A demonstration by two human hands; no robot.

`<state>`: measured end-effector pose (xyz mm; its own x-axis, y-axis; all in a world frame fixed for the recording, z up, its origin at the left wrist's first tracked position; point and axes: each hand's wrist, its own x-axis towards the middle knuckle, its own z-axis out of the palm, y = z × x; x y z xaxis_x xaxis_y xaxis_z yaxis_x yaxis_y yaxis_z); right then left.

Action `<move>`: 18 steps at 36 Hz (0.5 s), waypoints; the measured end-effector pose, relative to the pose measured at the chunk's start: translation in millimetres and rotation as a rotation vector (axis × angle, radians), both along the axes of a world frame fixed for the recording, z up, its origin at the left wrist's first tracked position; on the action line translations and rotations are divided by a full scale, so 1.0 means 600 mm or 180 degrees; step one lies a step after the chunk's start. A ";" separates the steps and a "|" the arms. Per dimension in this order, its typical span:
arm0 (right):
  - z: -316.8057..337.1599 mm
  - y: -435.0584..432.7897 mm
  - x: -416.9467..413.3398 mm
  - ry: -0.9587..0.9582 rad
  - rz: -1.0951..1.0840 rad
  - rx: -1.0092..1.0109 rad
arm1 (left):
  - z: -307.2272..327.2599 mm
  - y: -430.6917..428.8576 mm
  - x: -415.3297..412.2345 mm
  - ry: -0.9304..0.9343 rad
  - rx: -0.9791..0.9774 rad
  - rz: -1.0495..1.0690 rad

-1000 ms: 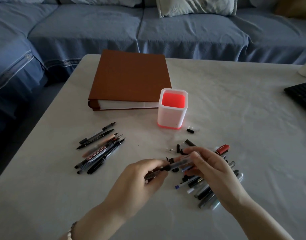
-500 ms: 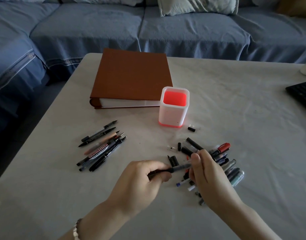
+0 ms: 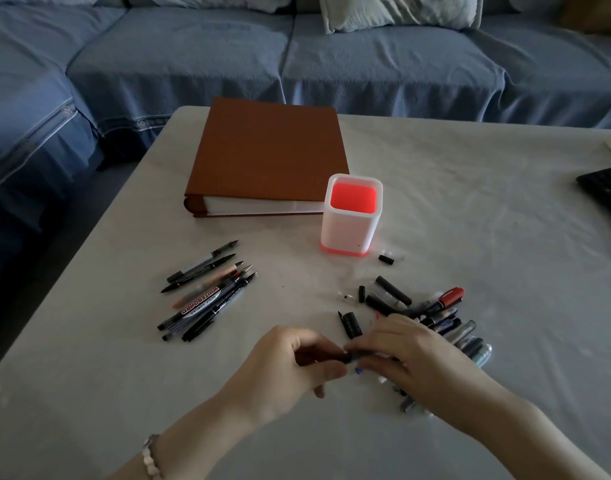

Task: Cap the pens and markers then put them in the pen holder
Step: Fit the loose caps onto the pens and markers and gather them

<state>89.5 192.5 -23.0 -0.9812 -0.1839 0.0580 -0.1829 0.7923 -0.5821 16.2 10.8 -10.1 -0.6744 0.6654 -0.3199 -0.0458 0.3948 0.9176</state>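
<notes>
One pen (image 3: 348,358) is being held
Left hand (image 3: 290,370) and right hand (image 3: 413,358) are pinching it, fingers curled (pen blurred).

Low in the middle of the frame, the left hand (image 3: 290,368) and right hand (image 3: 411,362) meet, fingers curled on the two ends of a dark pen (image 3: 345,358), which is blurred. A heap of pens (image 3: 453,330) lies right of centre, partly under the right hand, with a loose black cap (image 3: 352,325) just beside it. Uncapped pens (image 3: 210,292) lie in a row left of centre. At the centre of the pale surface (image 3: 470,202) stands a white pen holder (image 3: 351,230) with a red inside, a brown album (image 3: 266,150) above and to its left.
</notes>
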 end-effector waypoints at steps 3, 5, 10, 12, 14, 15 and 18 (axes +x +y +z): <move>-0.013 0.010 -0.002 0.0447 -0.0334 0.0250 | -0.017 -0.008 -0.011 0.0408 -0.0056 0.0196; -0.023 0.029 0.001 0.0553 -0.0674 0.0343 | -0.038 -0.026 -0.030 0.1316 -0.0385 0.0393; -0.046 0.090 0.020 0.0552 -0.1296 0.0586 | -0.077 -0.081 -0.081 0.2774 -0.1594 0.0757; -0.056 0.108 0.029 0.0498 -0.1442 0.0635 | -0.082 -0.094 -0.089 0.2750 -0.1971 0.0779; -0.066 0.119 0.038 0.0348 -0.1526 0.0613 | -0.087 -0.103 -0.091 0.2715 -0.2308 0.0686; -0.069 0.123 0.041 0.0269 -0.1569 0.0624 | -0.092 -0.105 -0.091 0.2725 -0.2417 0.0616; -0.076 0.125 0.045 0.0108 -0.1635 0.0707 | -0.097 -0.105 -0.090 0.2732 -0.2608 0.0527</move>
<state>116.7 267.5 -68.3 -0.9462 0.3059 0.1055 0.2433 0.8874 -0.3915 -37.7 -52.0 -68.1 -0.9333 0.3588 -0.0118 0.3530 0.9232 0.1519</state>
